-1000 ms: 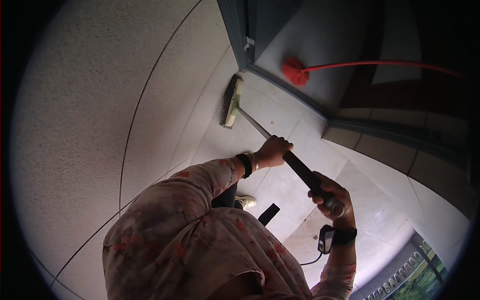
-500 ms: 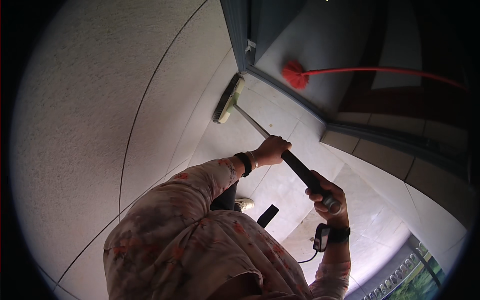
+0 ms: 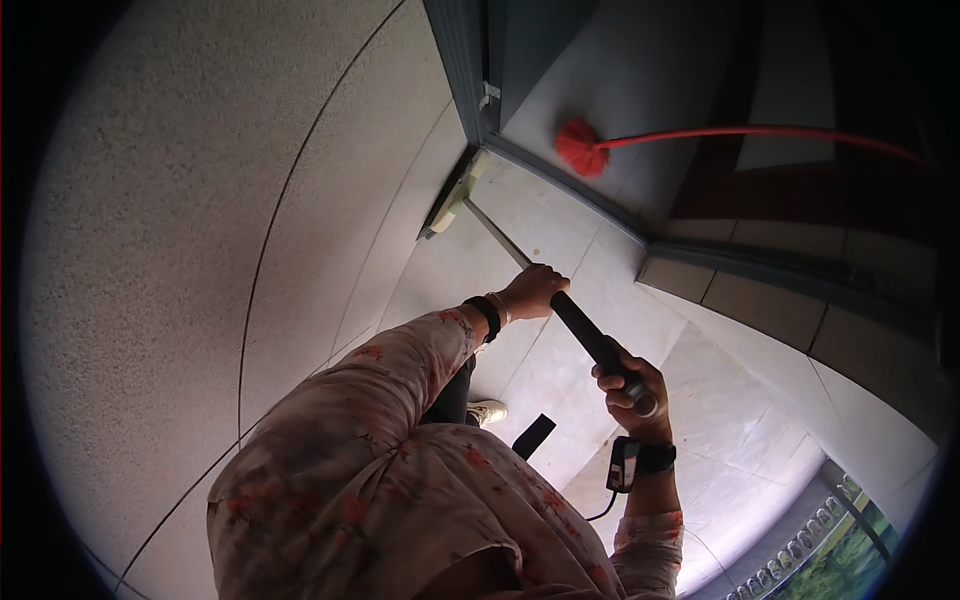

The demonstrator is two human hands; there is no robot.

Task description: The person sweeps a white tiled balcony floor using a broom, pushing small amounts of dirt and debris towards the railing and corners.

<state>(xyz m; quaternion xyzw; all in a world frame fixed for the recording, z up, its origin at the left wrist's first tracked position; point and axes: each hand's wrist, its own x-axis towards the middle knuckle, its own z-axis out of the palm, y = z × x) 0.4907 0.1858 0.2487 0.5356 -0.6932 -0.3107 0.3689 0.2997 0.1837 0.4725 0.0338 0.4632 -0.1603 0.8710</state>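
Note:
A long-handled broom [image 3: 497, 232] slants from my hands to the corner by the wall. Its pale green head with dark bristles rests at the foot of the wall, close to the door frame. My left hand [image 3: 533, 293] is wrapped round the metal pole just beyond the black grip. Further back, my right hand [image 3: 637, 388] closes round the black grip near its rounded end. Both wrists wear dark bands, and a small device with a cable sits at the right one.
A rough pale wall [image 3: 180, 230] rises on the left. Behind the dark-framed glass [image 3: 640, 90] is a red round-headed brush [image 3: 582, 147] on a long red handle. A tiled ledge [image 3: 760, 300] runs along the right. My shoe [image 3: 487, 411] stands on the tiled floor [image 3: 560, 365].
The broom head has shifted slightly left and turned more against the wall, its bristles now less visible. Both hands have moved a little left and up, still gripping the handle.

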